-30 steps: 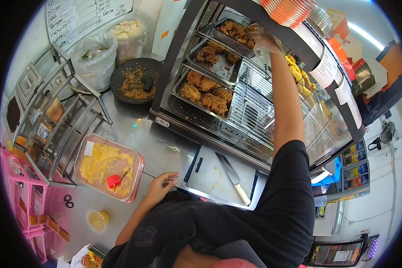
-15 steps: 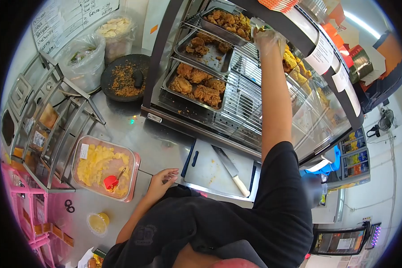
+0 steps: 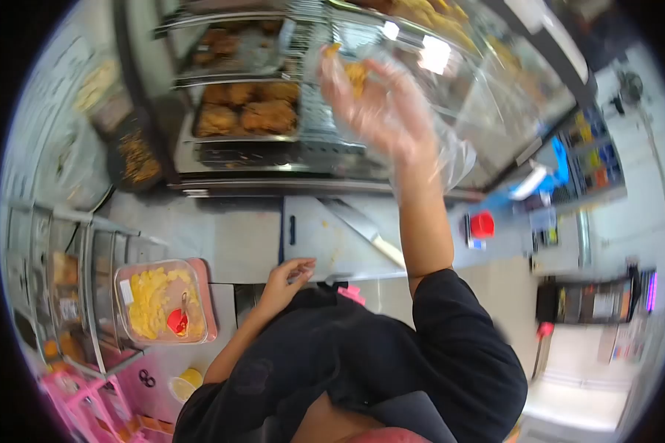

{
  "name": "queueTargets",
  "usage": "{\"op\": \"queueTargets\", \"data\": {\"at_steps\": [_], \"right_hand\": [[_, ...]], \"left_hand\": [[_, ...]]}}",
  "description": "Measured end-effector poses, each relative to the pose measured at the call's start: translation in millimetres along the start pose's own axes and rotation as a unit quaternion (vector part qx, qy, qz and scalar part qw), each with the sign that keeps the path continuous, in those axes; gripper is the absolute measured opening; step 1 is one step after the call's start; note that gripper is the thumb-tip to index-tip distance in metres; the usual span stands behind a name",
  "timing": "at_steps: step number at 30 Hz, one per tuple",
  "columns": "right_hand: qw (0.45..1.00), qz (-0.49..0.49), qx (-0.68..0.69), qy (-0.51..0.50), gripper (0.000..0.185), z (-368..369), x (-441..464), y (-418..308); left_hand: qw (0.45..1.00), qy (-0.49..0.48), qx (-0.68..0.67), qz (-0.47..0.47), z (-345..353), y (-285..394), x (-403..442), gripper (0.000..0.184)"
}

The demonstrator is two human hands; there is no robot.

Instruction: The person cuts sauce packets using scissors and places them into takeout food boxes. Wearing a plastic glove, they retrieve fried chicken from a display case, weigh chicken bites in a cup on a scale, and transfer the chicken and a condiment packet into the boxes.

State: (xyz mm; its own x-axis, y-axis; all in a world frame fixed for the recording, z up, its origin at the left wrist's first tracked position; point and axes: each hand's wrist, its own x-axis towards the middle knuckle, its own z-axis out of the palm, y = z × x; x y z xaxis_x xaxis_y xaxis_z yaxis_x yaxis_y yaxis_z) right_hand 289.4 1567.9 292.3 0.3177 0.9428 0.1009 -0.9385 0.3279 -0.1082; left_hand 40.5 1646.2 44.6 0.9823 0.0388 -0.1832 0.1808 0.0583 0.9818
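Observation:
My right hand (image 3: 380, 111), in a loose clear plastic glove, is in front of the open side of a glass food warmer. Its fingers curl around a small golden-orange piece of fried food (image 3: 356, 77), blurred by motion. Below it, a white cutting board (image 3: 314, 236) carries a knife (image 3: 358, 225) with a pale handle. My bare left hand (image 3: 288, 280) hovers by the board's near left corner, fingers loosely bent and apart, holding nothing. Inside the warmer, a tray of fried chicken (image 3: 247, 114) sits on the lower shelf, with another tray (image 3: 233, 52) above it.
To the left stands a plastic tub (image 3: 159, 303) of yellow food with a red scoop (image 3: 177, 321). A dark pan (image 3: 133, 155) of crumbs is beside the warmer's frame (image 3: 233, 181). A metal rack (image 3: 89, 288) and a small yellow cup (image 3: 187, 384) are nearer me. A red-lidded container (image 3: 482, 225) is at right.
My right hand has drawn back from the upper tray towards me, now with a piece of fried food in it. The view has turned and shifted. My left hand stays near the board.

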Motion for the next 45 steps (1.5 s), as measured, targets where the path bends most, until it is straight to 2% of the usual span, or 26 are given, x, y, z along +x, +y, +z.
{"op": "queueTargets", "data": {"at_steps": [1, 3, 4, 6, 7, 8, 9, 10, 12, 15, 18, 20, 22, 23, 24, 26, 29, 33, 34, 35, 36, 38, 40, 41, 43, 45], "right_hand": [[1.000, 0.015, -0.004, -0.014, 0.040, -14.3, -30.0, -0.1], [0.999, -0.003, 0.017, 0.046, 0.031, -30.4, -95.4, 4.1], [0.991, -0.076, -0.023, 0.112, 0.041, -53.2, -133.6, -3.3], [0.932, -0.244, -0.101, 0.246, 0.037, -99.7, -209.5, -27.4], [0.755, -0.450, -0.194, 0.436, 0.031, -125.8, -278.2, -50.5], [0.693, -0.496, -0.124, 0.508, 0.022, -153.7, -323.7, -78.5], [0.663, -0.563, -0.124, 0.478, 0.017, -175.3, -368.6, -96.7], [0.610, -0.591, -0.104, 0.518, 0.013, -176.4, -393.6, -113.0], [0.514, -0.565, -0.153, 0.628, 0.011, -188.5, -429.4, -146.0], [0.518, -0.502, -0.265, 0.640, 0.013, -239.6, -484.4, -200.8], [0.426, -0.318, -0.391, 0.751, 0.019, -246.1, -496.6, -222.5], [0.288, -0.288, -0.558, 0.723, 0.026, -301.4, -546.3, -249.8], [0.223, -0.275, -0.592, 0.724, 0.034, -290.3, -545.0, -240.9], [0.233, -0.281, -0.554, 0.748, 0.037, -239.6, -526.0, -215.6], [0.202, -0.354, -0.579, 0.706, 0.038, -213.8, -509.5, -195.7], [0.282, -0.511, -0.492, 0.646, 0.041, -133.8, -438.1, -143.2], [0.282, -0.620, -0.507, 0.528, 0.040, -98.2, -337.4, -118.1], [0.416, -0.545, -0.693, 0.225, 0.018, -30.8, -177.6, -55.0], [0.321, -0.477, -0.799, 0.174, 0.012, -11.4, -144.4, -42.4], [0.268, -0.429, -0.855, 0.114, 0.015, 9.1, -106.2, -27.1], [0.273, -0.375, -0.882, 0.082, 0.025, 25.1, -70.3, -11.5], [0.184, -0.440, -0.879, 0.002, 0.040, 29.6, 7.9, -0.7], [0.104, -0.358, -0.923, 0.096, 0.039, 56.7, 64.6, 8.0], [0.057, -0.280, -0.953, 0.098, 0.048, 78.0, 82.4, 14.9], [0.002, -0.208, -0.974, 0.094, 0.055, 94.5, 128.6, 19.2], [-0.012, -0.226, -0.970, 0.084, 0.048, 80.7, 187.0, 9.9]], "left_hand": [[1.000, -0.011, 0.005, -0.002, 8.2, 0.0, 6.3, 0.029], [0.999, -0.052, 0.013, 0.001, 28.2, 0.7, 21.3, 0.028], [0.997, -0.069, 0.029, 0.004, 37.6, 2.2, 28.2, 0.028], [0.996, -0.086, 0.033, -0.017, 56.6, 6.1, 33.9, 0.028], [0.994, -0.102, 0.038, -0.024, 80.7, 10.5, 45.8, 0.028], [0.992, -0.115, 0.043, -0.032, 91.0, 14.5, 49.3, 0.029], [0.990, -0.129, 0.048, -0.035, 100.2, 15.9, 52.8, 0.029], [0.988, -0.139, 0.052, -0.038, 109.3, 16.8, 56.4, 0.029], [0.986, -0.150, 0.061, -0.042, 122.5, 17.4, 62.2, 0.029], [0.984, -0.155, 0.074, -0.045, 142.0, 20.1, 70.2, 0.029], [0.983, -0.156, 0.085, -0.045, 155.8, 25.5, 77.3, 0.028], [0.983, -0.150, 0.091, -0.044, 159.3, 27.2, 78.9, 0.028], [0.984, -0.139, 0.100, -0.039, 157.6, 29.1, 78.5, 0.028], [0.986, -0.130, 0.103, -0.033, 155.0, 30.4, 78.1, 0.028], [0.987, -0.125, 0.100, -0.028, 151.1, 28.7, 77.1, 0.028], [0.991, -0.091, 0.094, -0.009, 136.2, 18.4, 72.8, 0.028], [0.994, -0.067, 0.082, -0.006, 114.7, 12.4, 63.9, 0.029], [0.996, -0.046, 0.074, 0.020, 88.0, 28.1, 51.4, 0.029], [0.996, -0.027, 0.077, 0.026, 79.5, 29.3, 47.6, 0.030], [0.996, -0.013, 0.079, 0.030, 70.9, 28.4, 43.3, 0.030], [0.996, -0.002, 0.081, 0.033, 62.1, 27.3, 38.2, 0.030], [0.997, 0.022, 0.070, 0.036, 42.9, 26.3, 27.2, 0.030], [0.998, 0.043, 0.046, 0.029, 25.0, 22.3, 15.5, 0.031], [0.997, 0.053, 0.042, 0.029, 16.2, 20.6, 9.4, 0.031], [0.997, 0.071, 0.033, 0.025, 0.1, 17.3, -1.2, 0.031], [0.996, 0.087, 0.018, 0.032, -14.1, 13.2, -9.1, 0.031]]}}
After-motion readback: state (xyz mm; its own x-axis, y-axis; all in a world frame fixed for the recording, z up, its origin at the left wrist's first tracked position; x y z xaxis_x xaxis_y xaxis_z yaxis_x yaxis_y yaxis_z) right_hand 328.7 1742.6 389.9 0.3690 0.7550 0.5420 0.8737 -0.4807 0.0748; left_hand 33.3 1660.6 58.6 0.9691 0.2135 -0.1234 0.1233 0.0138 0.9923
